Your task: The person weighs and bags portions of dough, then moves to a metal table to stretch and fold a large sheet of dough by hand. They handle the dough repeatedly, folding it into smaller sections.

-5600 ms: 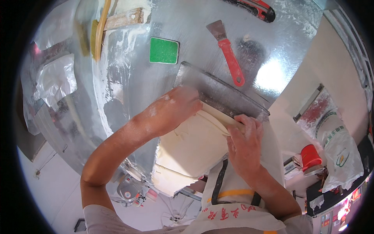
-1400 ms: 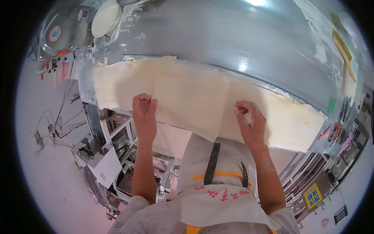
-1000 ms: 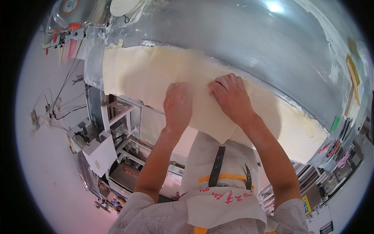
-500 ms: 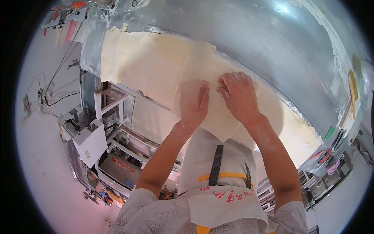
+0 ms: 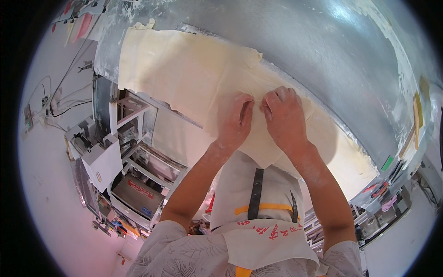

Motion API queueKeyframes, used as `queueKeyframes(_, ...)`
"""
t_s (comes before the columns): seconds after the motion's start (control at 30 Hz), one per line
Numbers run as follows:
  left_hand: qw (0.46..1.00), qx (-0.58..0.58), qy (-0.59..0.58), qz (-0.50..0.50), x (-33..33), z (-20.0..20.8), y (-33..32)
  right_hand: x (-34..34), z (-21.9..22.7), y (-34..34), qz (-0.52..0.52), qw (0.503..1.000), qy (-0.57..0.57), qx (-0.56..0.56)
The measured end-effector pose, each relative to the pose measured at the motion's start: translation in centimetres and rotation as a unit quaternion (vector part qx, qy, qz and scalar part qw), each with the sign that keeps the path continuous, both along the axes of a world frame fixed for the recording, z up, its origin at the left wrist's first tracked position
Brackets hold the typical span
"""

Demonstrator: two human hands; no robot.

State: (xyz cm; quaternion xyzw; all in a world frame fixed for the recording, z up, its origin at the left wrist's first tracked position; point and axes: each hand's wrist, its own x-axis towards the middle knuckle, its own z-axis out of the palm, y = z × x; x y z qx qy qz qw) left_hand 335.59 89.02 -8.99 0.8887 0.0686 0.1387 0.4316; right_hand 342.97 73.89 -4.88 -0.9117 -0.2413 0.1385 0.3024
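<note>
A wide, thin, pale sheet of dough point(image 5: 170, 60) lies in overlapping pieces along the near edge of the metal worktable point(image 5: 318, 55). One pointed piece hangs over that edge against my apron point(image 5: 240, 184). At the middle of the sheet my left hand point(image 5: 234, 121) has its fingers curled in a pinch on the dough. Close by on the right, my right hand point(image 5: 286, 119) pinches it too, knuckles up. A small gap separates the two hands, with dough drawn up a little between them. The fingertips are partly hidden, and flour dusts both hands.
Wooden sticks point(image 5: 417, 113) and a green piece point(image 5: 387, 163) lie along the table's right side. Below the edge at left stand a white metal frame point(image 5: 134, 117) and a white box-shaped machine part point(image 5: 102, 164). Cables point(image 5: 69, 104) run along the left wall.
My hands stay pinched on the dough; the left has shifted slightly right. The fingers have turned a little. The whole view has tilted slightly.
</note>
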Motion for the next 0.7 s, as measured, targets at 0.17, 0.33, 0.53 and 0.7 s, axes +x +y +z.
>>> queueKeyframes(0.17, 1.0, -0.024, 0.012, 0.007, -0.03, 0.32, -0.21, -0.2, -0.11, 0.16, -0.007, 1.0, 0.021, 0.016)
queueKeyframes(0.33, 0.999, -0.03, 0.01, 0.015, -0.05, 0.05, -0.33, -0.09, -0.38, 0.22, -0.013, 0.999, 0.029, 0.035)
queueKeyframes(0.53, 1.0, -0.019, 0.001, 0.006, 0.01, -0.14, -0.11, -0.33, -0.55, 0.48, -0.002, 0.999, -0.02, 0.039)
queueKeyframes(0.7, 1.0, -0.015, 0.002, 0.006, -0.09, 0.0, -0.1, 0.03, 0.19, 0.32, 0.028, 0.998, -0.054, -0.012)
